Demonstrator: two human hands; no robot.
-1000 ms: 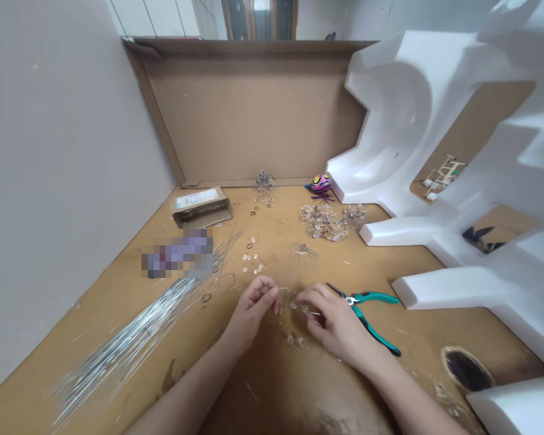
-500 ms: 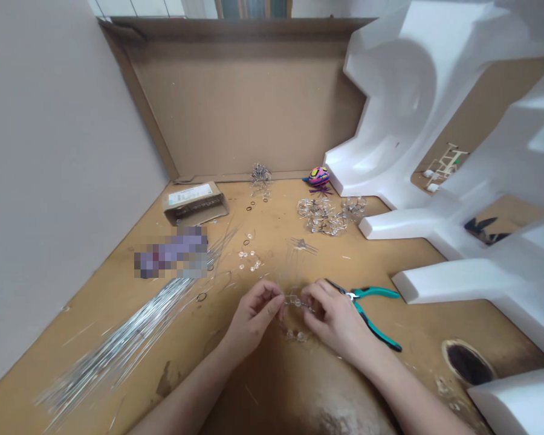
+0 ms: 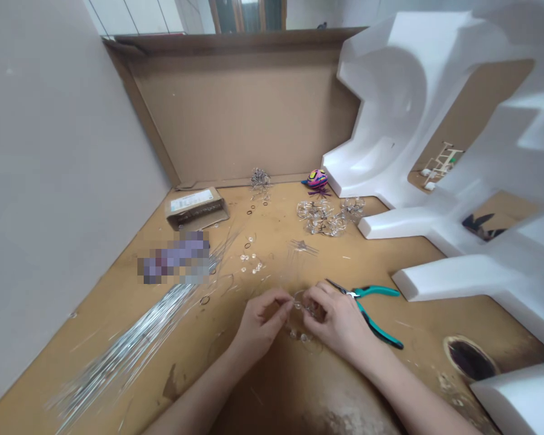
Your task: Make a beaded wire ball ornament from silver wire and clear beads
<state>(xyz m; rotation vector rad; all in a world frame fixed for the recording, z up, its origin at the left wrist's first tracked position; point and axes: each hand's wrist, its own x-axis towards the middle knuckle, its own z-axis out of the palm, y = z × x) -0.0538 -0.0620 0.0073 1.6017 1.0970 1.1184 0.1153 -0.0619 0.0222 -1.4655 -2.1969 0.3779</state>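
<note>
Between my hands is a beaded wire piece (image 3: 298, 306), thin silvery wire with clear round beads. My left hand (image 3: 263, 319) pinches its left side with thumb and forefinger. With curled fingers, my right hand (image 3: 330, 311) grips the right side; its fingers hide part of the wire. Lower beads (image 3: 304, 338) hang or lie just below; I cannot tell whether they belong to the same piece. Just right of my right hand, pliers (image 3: 375, 329) with teal handles lie with the handles spread. Short wires (image 3: 301, 246) rest beyond my hands, and loose clear beads (image 3: 257, 266) to the left.
A bundle of long straight wires (image 3: 140, 338) lies at left, beside a blurred-out purple item (image 3: 176, 257). Behind it stands a small cardboard box (image 3: 194, 202). Beaded wire shapes (image 3: 324, 219) and a colourful ball-like object (image 3: 317, 179) sit far right, near white foam packaging (image 3: 428, 281).
My left hand has moved slightly right, closer to my right hand, and its fingertips now meet at the wire. The view has shifted slightly.
</note>
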